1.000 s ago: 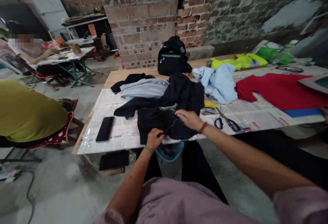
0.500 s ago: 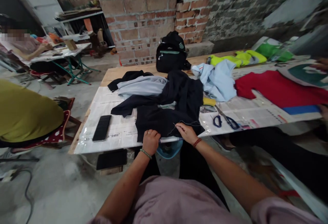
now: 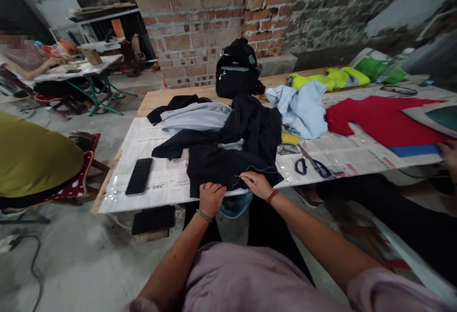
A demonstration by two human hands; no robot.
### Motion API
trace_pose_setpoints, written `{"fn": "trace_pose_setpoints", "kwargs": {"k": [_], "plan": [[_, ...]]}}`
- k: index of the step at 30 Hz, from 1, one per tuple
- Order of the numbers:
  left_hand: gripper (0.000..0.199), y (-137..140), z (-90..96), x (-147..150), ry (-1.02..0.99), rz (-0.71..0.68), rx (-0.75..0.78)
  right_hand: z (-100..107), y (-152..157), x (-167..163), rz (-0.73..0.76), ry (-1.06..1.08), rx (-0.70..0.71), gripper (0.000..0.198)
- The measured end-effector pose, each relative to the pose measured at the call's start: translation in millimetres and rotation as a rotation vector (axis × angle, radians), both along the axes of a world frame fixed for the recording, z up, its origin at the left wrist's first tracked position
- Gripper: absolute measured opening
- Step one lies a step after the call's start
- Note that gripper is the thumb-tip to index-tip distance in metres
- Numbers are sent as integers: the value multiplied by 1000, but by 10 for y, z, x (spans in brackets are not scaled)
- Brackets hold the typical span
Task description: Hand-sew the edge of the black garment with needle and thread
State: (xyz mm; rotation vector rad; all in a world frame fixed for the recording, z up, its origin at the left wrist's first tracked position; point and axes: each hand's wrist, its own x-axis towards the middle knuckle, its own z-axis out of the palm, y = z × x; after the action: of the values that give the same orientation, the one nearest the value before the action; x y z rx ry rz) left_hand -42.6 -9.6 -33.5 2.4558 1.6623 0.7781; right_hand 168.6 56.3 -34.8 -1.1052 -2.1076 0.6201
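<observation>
Dark cloth (image 3: 217, 162), part of a black garment, lies at the table's near edge between my hands. My left hand (image 3: 212, 198) is closed on its lower edge, thumb side hidden. My right hand (image 3: 256, 185) pinches a thin sewing needle (image 3: 238, 176) over the cloth, its tip pointing left. A pale thread (image 3: 259, 168) trails in a loose loop across the fabric above my fingers. Behind, the dark garment (image 3: 255, 119) bunches up with a grey lining (image 3: 196, 116) showing. Blue-handled scissors (image 3: 314, 163) lie to the right, beside a yellow item (image 3: 290, 139).
A phone (image 3: 139, 176) lies on the newspaper-covered table (image 3: 117, 190); a black bag (image 3: 237, 72) stands behind. Light blue cloth (image 3: 302, 110) and a red garment (image 3: 378, 121) with an iron (image 3: 435, 118) are right. Another person's hand (image 3: 449, 155) shows there. A blue basin (image 3: 235, 206) sits below.
My right hand with the needle has shifted slightly left, nearer my left hand. On the right, the iron now rests on the red garment with no hand visible on it.
</observation>
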Motion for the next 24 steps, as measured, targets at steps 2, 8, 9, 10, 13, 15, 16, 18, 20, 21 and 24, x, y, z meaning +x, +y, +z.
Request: {"fn": "trace_pose_setpoints", "kwargs": {"k": [2, 8, 9, 10, 13, 15, 16, 18, 20, 21, 24], "plan": [[20, -7, -24, -10, -4, -24, 13, 48, 1, 2, 20, -10, -5, 20], [19, -14, -65, -21, -7, -54, 28, 232, -33, -50, 190, -110, 55, 23], [18, -13, -68, -17, 9, -46, 41, 258, -40, -74, 227, -144, 60, 24], [19, -12, -70, -12, 25, -38, 58, 277, -46, -100, 259, -179, 62, 24], [19, -13, -69, 5, 54, -19, 107, 289, -51, -167, 312, -272, 46, 21], [18, -15, -67, 15, 67, -12, 119, 264, -47, -183, 317, -329, 32, 20], [17, -16, -66, 20, 72, -8, 121, 247, -45, -182, 316, -352, 26, 20], [16, -18, -65, 27, 83, 0, 119, 217, -44, -170, 318, -388, 17, 20], [16, -19, -64, 31, 91, 1, 119, 204, -47, -155, 326, -414, 11, 20], [16, -19, -63, 31, 94, -1, 122, 204, -49, -150, 332, -426, 8, 20], [15, -20, -57, 32, 101, -4, 138, 220, -53, -146, 336, -454, 2, 21]]}}
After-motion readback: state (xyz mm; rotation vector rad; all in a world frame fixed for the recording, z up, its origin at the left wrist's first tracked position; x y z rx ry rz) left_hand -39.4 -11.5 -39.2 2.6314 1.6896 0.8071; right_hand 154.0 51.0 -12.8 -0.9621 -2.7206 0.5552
